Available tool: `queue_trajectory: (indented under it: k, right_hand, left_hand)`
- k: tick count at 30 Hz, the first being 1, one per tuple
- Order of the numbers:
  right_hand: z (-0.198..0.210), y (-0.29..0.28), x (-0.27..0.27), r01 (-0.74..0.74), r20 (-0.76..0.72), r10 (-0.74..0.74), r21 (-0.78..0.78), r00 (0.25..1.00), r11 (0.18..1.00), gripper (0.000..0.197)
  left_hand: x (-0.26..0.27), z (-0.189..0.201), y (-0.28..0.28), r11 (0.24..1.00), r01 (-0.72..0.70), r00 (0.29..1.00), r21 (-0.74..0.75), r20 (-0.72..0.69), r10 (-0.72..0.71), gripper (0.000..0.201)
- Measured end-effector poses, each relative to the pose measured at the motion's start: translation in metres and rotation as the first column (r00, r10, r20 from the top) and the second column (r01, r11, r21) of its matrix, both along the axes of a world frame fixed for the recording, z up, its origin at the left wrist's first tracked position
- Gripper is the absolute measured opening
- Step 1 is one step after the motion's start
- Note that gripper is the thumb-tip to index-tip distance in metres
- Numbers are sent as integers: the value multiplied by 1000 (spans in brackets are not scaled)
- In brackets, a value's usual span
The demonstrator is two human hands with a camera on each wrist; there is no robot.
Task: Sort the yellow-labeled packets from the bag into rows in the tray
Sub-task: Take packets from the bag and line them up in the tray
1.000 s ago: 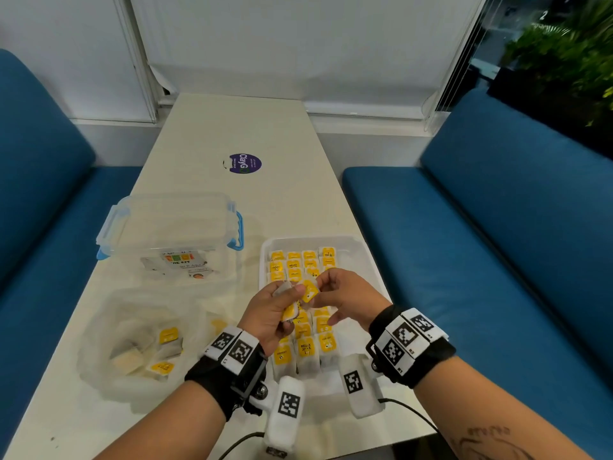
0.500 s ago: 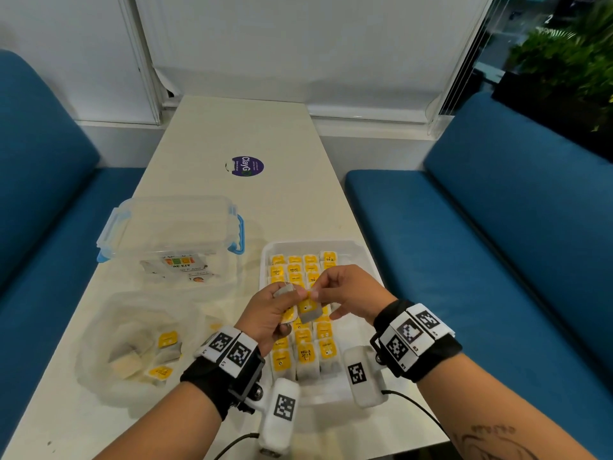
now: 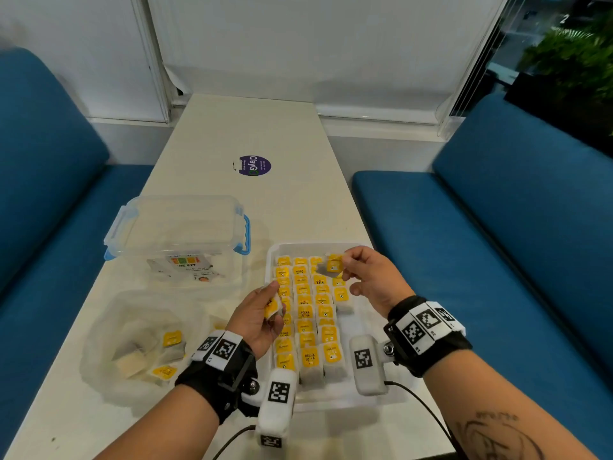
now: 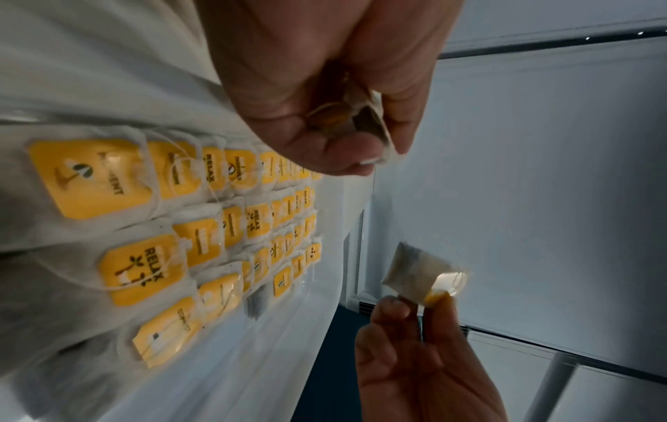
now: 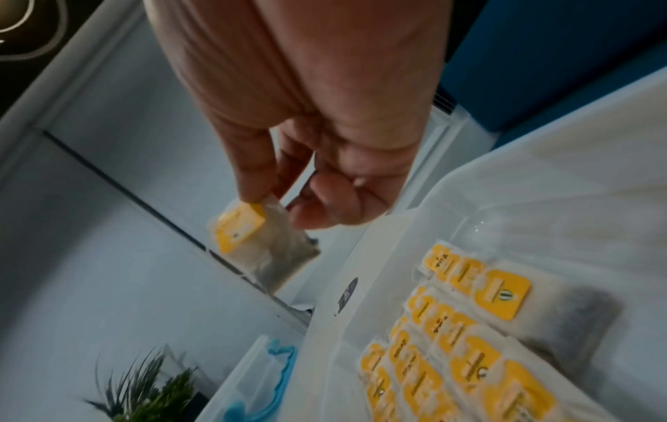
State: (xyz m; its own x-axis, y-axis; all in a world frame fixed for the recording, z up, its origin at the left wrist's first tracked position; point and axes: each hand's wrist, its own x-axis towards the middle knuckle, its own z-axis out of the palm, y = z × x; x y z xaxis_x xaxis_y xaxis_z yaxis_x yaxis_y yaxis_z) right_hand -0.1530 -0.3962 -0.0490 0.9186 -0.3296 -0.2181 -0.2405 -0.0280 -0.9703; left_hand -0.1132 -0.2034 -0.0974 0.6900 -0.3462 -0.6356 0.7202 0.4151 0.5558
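Now the hands are apart, where half a second ago they met over the tray's middle. The right hand has moved toward the white tray's far right corner, pinching one yellow-labelled tea bag between thumb and fingertips, held above the rows of packets, palm turned left. The left hand has drawn back over the tray's left edge, fingers curled around another tea bag. Left of the tray, the clear bag holds a few remaining packets.
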Motion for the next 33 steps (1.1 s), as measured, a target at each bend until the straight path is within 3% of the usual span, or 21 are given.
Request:
queue_trajectory:
  k: [5,8,11,14,17,19,23,28,33]
  right_hand:
    - [-2,-13,1,58,-32,-68,-242,997,968,18]
    - [-12,-20,7,86,-116,-161,-480,980,873,21]
    - [-25,-24,11,-80,-307,-157,-637,939,767,17]
    - [-32,-23,12,-379,-552,-52,-635,832,673,18]
    - [-35,-23,13,-446,-647,9,-514,762,733,14]
    - [-37,-21,14,-403,-661,-4,-462,750,790,25]
    - [-42,-20,17,-312,-661,-11,-369,751,875,28]
    - [-50,-23,23,-324,-665,-39,-413,746,851,30]
    - [-54,-28,18,-211,-662,-34,-287,749,934,25]
  left_hand:
    - [0,-2,1,1000,-11,1000,27,15,11,11]
    - [0,-3,-1,999,4,1000,38,30,-6,9]
    - [0,-3,-3,999,10,999,52,41,-12,8]
    - [0,-5,-2,999,15,998,48,53,-18,7]
    - [0,-6,-2,1000,10,998,29,54,-11,6]
    - [-1,-6,-1,1000,7,998,17,58,-8,6]
    - [-2,-5,0,999,26,997,28,66,-28,8]
    - [-6,-5,2,999,36,995,33,91,-39,8]
    - [-7,-7,6,998,48,994,39,99,-52,8]
